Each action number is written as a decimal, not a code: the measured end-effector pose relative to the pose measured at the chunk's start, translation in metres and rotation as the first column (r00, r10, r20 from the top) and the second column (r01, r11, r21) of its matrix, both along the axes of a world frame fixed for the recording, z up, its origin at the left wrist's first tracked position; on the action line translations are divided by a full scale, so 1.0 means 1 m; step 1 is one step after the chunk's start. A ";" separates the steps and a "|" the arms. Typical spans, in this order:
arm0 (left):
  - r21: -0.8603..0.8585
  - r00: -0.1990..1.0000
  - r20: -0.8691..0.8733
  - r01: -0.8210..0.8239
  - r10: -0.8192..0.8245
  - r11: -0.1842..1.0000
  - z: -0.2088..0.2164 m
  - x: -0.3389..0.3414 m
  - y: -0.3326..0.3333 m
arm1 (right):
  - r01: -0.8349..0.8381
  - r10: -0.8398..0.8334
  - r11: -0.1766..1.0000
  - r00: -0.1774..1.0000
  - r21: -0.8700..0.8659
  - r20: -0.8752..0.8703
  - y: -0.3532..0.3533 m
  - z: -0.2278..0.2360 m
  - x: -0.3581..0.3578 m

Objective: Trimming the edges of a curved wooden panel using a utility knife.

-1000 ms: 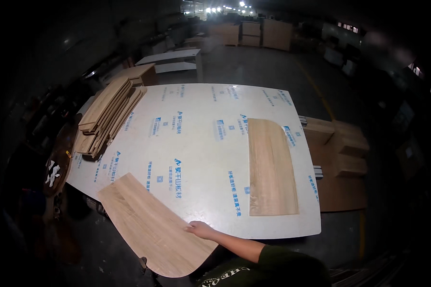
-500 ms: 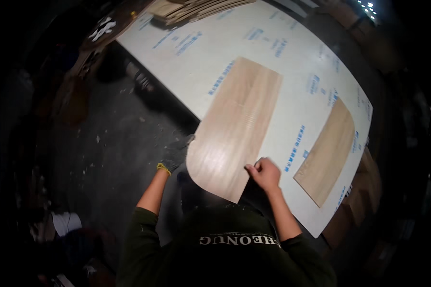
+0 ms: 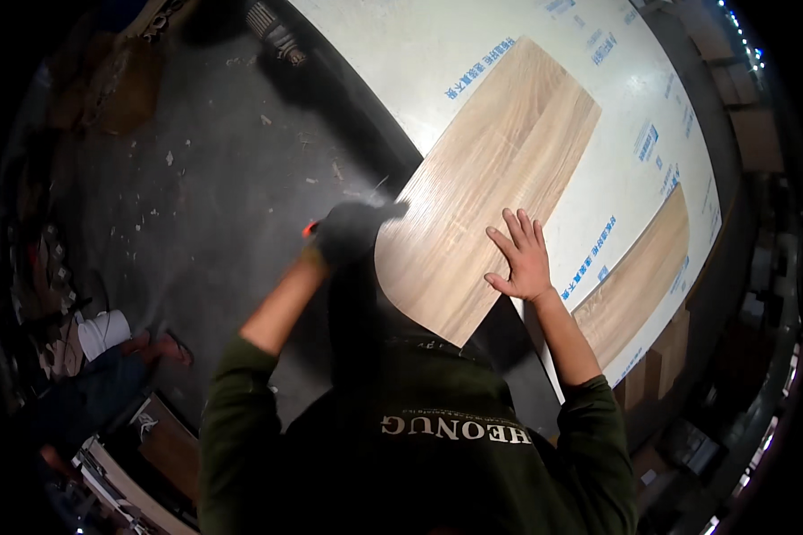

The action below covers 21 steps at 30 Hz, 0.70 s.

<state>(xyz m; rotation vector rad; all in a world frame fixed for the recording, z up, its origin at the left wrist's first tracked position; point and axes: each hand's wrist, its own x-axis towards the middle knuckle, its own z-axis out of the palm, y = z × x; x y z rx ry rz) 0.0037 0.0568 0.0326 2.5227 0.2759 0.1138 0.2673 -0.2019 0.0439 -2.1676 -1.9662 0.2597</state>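
A wood-grain panel (image 3: 491, 178) with a rounded near-left corner lies on the white sheet, and its near end juts past the sheet's edge toward me. My right hand (image 3: 528, 263), bare, rests on the panel near its right edge with fingers spread. My left hand (image 3: 352, 234), in a dark glove, is closed at the panel's curved left edge. From the back of that fist pokes a small orange-red end (image 3: 310, 228); the rest of the held thing is hidden by the glove.
The large white sheet (image 3: 642, 94) bears blue print. A second wood-grain piece (image 3: 638, 259) lies on it at the right. Scraps dot the dark floor (image 3: 214, 205) at left. A white bucket (image 3: 104, 332) and a person's foot (image 3: 177, 348) are at lower left.
My right hand has gone from closed fingers at the panel's edge to lying spread on its surface. An orange-red end now shows at my left fist. The whole view has shifted.
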 end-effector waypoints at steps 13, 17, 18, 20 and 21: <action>-0.207 0.963 0.163 -0.179 0.215 0.962 0.002 -0.014 0.060 | -0.051 0.049 0.997 0.998 -0.050 -0.027 0.065 0.007 0.015; -0.219 0.979 0.131 -0.123 0.154 0.968 0.001 0.008 0.056 | -0.113 0.113 0.987 0.994 -0.114 -0.007 0.066 0.010 0.018; -0.084 0.969 0.193 -0.142 0.156 0.986 0.006 0.004 0.044 | -0.091 0.092 0.991 0.996 -0.095 0.012 0.064 0.011 0.021; -0.082 0.928 0.282 -0.229 0.243 0.970 0.002 -0.019 0.013 | -0.082 0.083 0.992 0.997 -0.098 0.007 0.067 0.012 0.018; -0.216 0.892 0.305 -0.275 0.333 0.937 -0.007 -0.033 -0.007 | -0.085 0.087 0.991 0.996 -0.107 0.009 0.070 0.013 0.016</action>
